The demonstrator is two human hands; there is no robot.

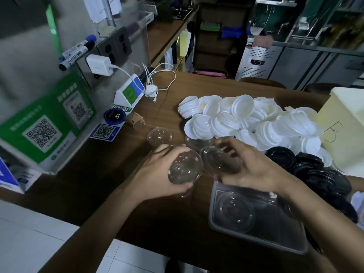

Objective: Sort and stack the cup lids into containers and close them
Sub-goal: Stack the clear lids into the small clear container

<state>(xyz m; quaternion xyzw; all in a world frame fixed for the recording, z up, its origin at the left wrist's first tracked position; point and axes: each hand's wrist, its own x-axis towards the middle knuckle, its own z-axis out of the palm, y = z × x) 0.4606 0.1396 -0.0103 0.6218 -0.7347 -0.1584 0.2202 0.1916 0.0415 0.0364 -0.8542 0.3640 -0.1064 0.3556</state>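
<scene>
Your left hand curls round a dome lid up-left of the container. Your right hand grips a second lid just above it. White lids pile beyond the container, black lids to its right (one clear lid lies inside).

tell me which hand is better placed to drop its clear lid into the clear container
Right. The right hand holds its lid just past the far rim of the clear container; the left hand sits further off, to the container's left.
</scene>
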